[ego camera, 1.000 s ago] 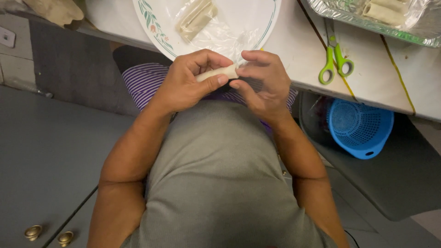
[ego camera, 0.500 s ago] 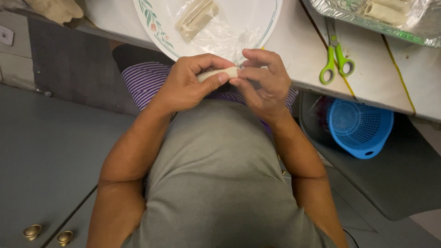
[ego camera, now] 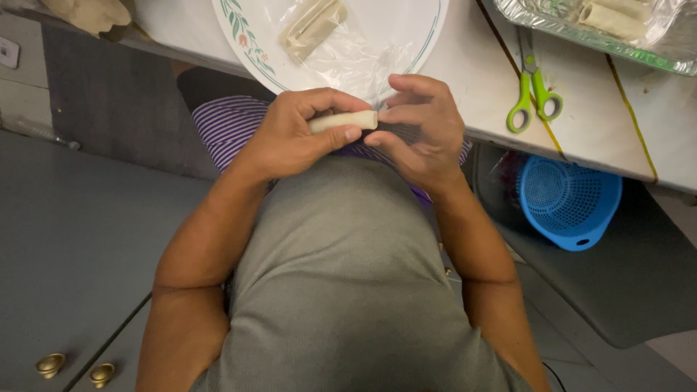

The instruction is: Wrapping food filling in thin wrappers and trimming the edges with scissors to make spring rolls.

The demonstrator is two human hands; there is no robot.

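Observation:
A pale rolled pastry stick [ego camera: 347, 120] is held level just in front of my chest. My left hand [ego camera: 294, 134] grips its left part between thumb and fingers. My right hand [ego camera: 421, 127] pinches its right end with the fingertips. Just beyond my hands, on the white table, sits a white plate [ego camera: 247, 43] with a leaf-patterned rim, covered with clear plastic film. A stack of pale wrapper pieces [ego camera: 314, 26] lies on that plate.
Green-handled scissors [ego camera: 531, 91] lie on the table to the right of the plate. A foil tray [ego camera: 552, 29] with finished rolls [ego camera: 613, 16] stands at the far right. A blue plastic basket [ego camera: 570, 207] rests on the floor under the table edge.
Both hands have barely moved. More of the roll's right end now shows between my fingers, and my right fingertips have shifted slightly along it.

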